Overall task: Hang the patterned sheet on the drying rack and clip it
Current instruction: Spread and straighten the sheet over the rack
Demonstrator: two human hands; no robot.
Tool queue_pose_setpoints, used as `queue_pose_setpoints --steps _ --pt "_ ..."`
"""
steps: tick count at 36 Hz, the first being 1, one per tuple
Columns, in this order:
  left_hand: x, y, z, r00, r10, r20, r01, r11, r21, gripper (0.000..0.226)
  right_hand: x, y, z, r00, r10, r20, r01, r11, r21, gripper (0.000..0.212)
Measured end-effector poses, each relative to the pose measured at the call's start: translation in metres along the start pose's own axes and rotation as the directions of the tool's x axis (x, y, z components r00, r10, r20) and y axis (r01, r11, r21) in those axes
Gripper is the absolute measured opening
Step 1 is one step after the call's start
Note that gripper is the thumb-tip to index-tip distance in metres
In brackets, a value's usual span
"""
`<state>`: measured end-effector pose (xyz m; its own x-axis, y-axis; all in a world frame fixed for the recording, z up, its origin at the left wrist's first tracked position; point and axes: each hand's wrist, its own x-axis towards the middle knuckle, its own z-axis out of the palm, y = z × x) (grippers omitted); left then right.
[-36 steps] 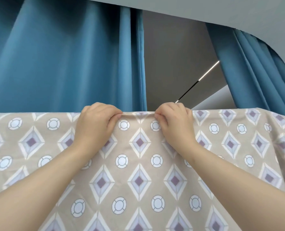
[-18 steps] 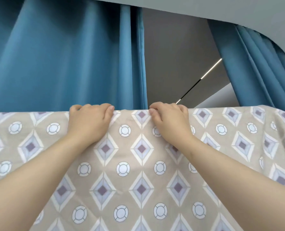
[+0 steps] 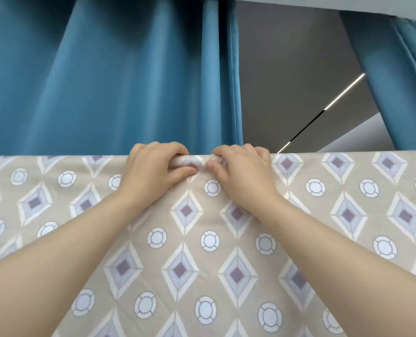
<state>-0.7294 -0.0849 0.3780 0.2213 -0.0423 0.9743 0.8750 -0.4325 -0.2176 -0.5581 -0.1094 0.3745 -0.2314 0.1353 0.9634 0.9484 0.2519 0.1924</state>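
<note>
Status: patterned sheet (image 3: pixel 209 239) is draped over a straight top line. The drying rack itself is hidden under the cloth, so I infer the bar from the rolled ridge between the two hands. Left hand (image 3: pixel 157 167) clamps that top fold, fingers curled over the far side, thumb pressed in on the near side below them. Right hand (image 3: pixel 244 172) mirrors it just beside the left, thumb tips close together, cloth bunched into small puckers between them. Sheet lies flat outward of each hand and hangs down below both wrists, filling the lower view. Beyond the knuckles: blue curtain (image 3: pixel 104 81), grey wall (image 3: pixel 287 81) with a light strip (image 3: pixel 343 91), second curtain panel (image 3: pixel 396 81) off past the right hand. No clip in view. Handling read: looks like thin woven fabric, soft, light per patch but a big panel, so hanging weight will likely drag toward whichever side is longer. No stiffness, wrinkles where pinched, probably slides easily on a smooth bar. Best hold is the fold at the bar, as both hands have it; grabbing lower likely just pulls it off. Judgement: hanging looks about done, smoothing or centring in hand, clipping not yet done. Risk: both hands letting go before a clip is on, and an uneven drape creeps off.
</note>
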Motion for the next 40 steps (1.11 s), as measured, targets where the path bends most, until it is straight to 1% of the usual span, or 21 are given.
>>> queue_pose_setpoints --steps 2,3,4,5,7,9,12,14,16,18,20,22,24,26,27,29,31,33,36,38,40 --pt "0.002 -0.013 -0.008 0.992 -0.041 0.118 0.023 0.988 0.152 0.072 0.002 0.000 0.001 1.000 0.007 0.000 -0.007 0.999 0.038 0.031" --pt "0.001 -0.020 -0.013 0.978 -0.098 0.184 0.068 0.984 0.165 0.075 0.001 0.000 0.002 1.000 0.013 0.005 -0.013 0.999 0.051 0.030" --pt "0.000 -0.027 -0.017 0.959 -0.155 0.237 0.125 0.982 0.138 0.072 0.000 0.001 0.002 1.000 0.020 0.009 -0.020 0.998 0.056 0.030" --pt "-0.002 -0.033 -0.021 0.937 -0.199 0.286 0.178 0.979 0.099 0.061 -0.002 0.001 0.003 1.000 0.027 0.011 -0.027 0.998 0.054 0.029" --pt "-0.006 -0.039 -0.030 0.913 -0.222 0.342 0.232 0.973 0.013 0.036 -0.003 0.000 0.004 0.999 0.033 0.010 -0.033 0.999 0.040 0.029" --pt "-0.007 -0.040 -0.038 0.903 -0.238 0.357 0.283 0.956 -0.078 0.022 -0.003 -0.003 0.002 0.999 0.038 0.012 -0.038 0.999 0.039 0.027" --pt "-0.006 -0.044 -0.044 0.905 -0.261 0.336 0.336 0.923 -0.188 0.018 0.000 -0.013 -0.002 0.996 0.024 0.081 -0.026 0.999 0.028 0.026" --pt "-0.008 -0.046 -0.041 0.918 -0.243 0.313 0.324 0.916 -0.238 0.015 0.004 -0.025 -0.003 0.986 -0.009 0.168 0.009 1.000 0.001 0.033" --pt "-0.010 -0.046 -0.037 0.939 -0.211 0.272 0.280 0.926 -0.252 0.011 0.011 -0.044 -0.001 0.967 -0.007 0.254 0.008 1.000 0.000 0.040" --pt "-0.013 -0.045 -0.030 0.974 -0.163 0.161 0.196 0.956 -0.220 0.016 0.023 -0.060 0.004 0.952 0.007 0.307 -0.003 1.000 -0.014 0.039" --pt "-0.015 -0.049 -0.026 0.995 -0.086 0.054 0.091 0.990 -0.111 0.024 0.033 -0.070 0.008 0.945 0.011 0.328 0.002 0.999 -0.038 0.036" --pt "-0.018 -0.058 -0.027 0.998 -0.029 0.049 0.030 0.999 -0.019 0.027 0.036 -0.075 0.009 0.945 0.018 0.326 -0.017 1.000 -0.005 0.035" --pt "-0.019 -0.074 -0.033 0.989 -0.048 0.141 0.042 0.998 0.044 0.038 0.034 -0.076 0.011 0.959 0.013 0.282 -0.021 0.999 0.025 0.031" --pt "-0.019 -0.094 -0.043 0.950 -0.137 0.281 0.114 0.989 0.095 0.053 0.030 -0.075 0.014 0.973 0.020 0.231 -0.028 0.999 0.030 0.029" --pt "-0.019 -0.105 -0.048 0.922 -0.186 0.340 0.163 0.982 0.096 0.053 0.028 -0.074 0.016 0.977 0.026 0.213 -0.033 0.999 0.028 0.029" --pt "-0.022 -0.125 -0.056 0.878 -0.224 0.423 0.225 0.973 0.048 0.041 0.024 -0.073 0.020 0.981 0.041 0.188 -0.046 0.999 0.023 0.028" --pt "-0.025 -0.139 -0.060 0.863 -0.190 0.469 0.241 0.969 -0.051 0.027 0.022 -0.076 0.021 0.982 0.063 0.180 -0.070 0.997 0.033 0.026" --pt "-0.025 -0.147 -0.060 0.874 -0.165 0.458 0.250 0.959 -0.130 0.020 0.023 -0.079 0.019 0.979 0.090 0.184 -0.101 0.993 0.053 0.023" --pt "-0.026 -0.151 -0.060 0.923 -0.177 0.343 0.239 0.960 -0.149 0.020 0.034 -0.093 0.016 0.970 0.098 0.223 -0.105 0.994 0.020 0.016" --pt "-0.029 -0.146 -0.057 0.954 -0.188 0.232 0.224 0.965 -0.137 0.022 0.041 -0.109 0.018 0.957 0.076 0.279 -0.071 0.997 -0.027 0.021" --pt "-0.032 -0.139 -0.054 0.978 -0.173 0.118 0.188 0.973 -0.133 0.027 0.048 -0.128 0.025 0.938 0.063 0.340 -0.058 0.998 -0.027 0.032"
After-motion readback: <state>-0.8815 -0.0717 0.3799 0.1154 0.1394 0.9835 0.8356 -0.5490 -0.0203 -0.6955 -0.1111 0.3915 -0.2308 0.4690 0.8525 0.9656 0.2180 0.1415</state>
